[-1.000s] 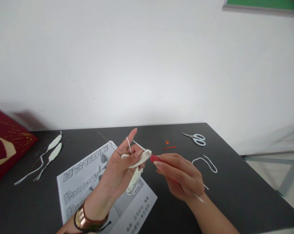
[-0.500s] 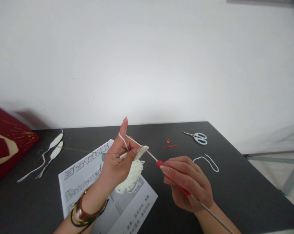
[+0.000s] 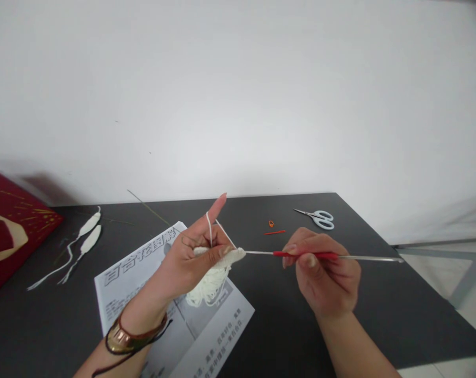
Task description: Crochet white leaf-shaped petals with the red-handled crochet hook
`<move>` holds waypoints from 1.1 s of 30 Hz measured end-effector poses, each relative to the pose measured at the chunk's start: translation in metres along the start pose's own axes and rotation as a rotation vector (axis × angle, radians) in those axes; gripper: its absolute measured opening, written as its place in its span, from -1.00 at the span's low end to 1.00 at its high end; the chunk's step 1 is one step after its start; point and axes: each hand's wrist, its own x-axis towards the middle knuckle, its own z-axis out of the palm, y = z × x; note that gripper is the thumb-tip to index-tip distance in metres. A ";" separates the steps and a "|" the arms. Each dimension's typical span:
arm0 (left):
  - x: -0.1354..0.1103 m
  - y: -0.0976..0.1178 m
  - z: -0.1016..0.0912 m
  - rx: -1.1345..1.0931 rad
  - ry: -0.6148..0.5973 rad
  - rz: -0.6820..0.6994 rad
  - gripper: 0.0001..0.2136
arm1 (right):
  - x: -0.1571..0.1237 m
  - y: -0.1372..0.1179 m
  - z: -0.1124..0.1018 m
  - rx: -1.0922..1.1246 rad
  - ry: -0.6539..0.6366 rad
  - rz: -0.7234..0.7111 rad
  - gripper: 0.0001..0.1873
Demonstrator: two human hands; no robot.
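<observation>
My left hand [image 3: 196, 257] pinches a small white crochet piece [image 3: 236, 255] between thumb and fingers, with its index finger raised. White yarn loops over that finger and runs down to the piece. My right hand [image 3: 327, 268] grips a crochet hook [image 3: 307, 255] by its red handle, holding it nearly level. The hook's thin metal shaft reaches left to the edge of the white piece; its tip is hidden there. A thin green wire [image 3: 147, 206] sticks out up and left behind my left hand. Below that hand lies a bundle of white yarn [image 3: 200, 294].
Printed sheets [image 3: 123, 299] lie under the yarn on the dark table [image 3: 285, 325]. Two white crocheted petals [image 3: 90, 239] with tails rest at left, beside a red box [image 3: 17, 231]. Scissors [image 3: 319, 218], an orange stitch marker [image 3: 271, 223] and a red needle [image 3: 275, 232] lie toward the back right.
The hook has swung from slanting down to the right to nearly level, and my right hand has turned and risen. My left hand has tilted rightward; the green wire now points up and left.
</observation>
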 end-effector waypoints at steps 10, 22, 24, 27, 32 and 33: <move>0.000 -0.001 0.009 0.002 0.050 0.039 -0.35 | 0.014 0.014 0.007 0.396 0.127 0.635 -0.83; 0.000 -0.011 0.036 -0.045 0.350 0.090 -0.30 | 0.001 0.015 0.023 0.212 0.180 0.483 -0.90; 0.001 -0.015 0.036 -0.063 0.382 0.090 -0.30 | -0.002 0.014 0.025 0.067 0.158 0.357 -0.92; 0.001 -0.020 0.034 -0.137 0.380 0.076 -0.34 | -0.007 0.012 0.024 -0.179 0.065 0.145 -0.85; 0.000 -0.019 0.033 -0.108 0.407 0.097 -0.38 | -0.012 0.013 0.015 -0.533 -0.228 -0.364 -0.61; 0.000 -0.017 0.032 -0.099 0.413 0.105 -0.37 | -0.012 0.014 0.013 -0.579 -0.298 -0.459 -0.60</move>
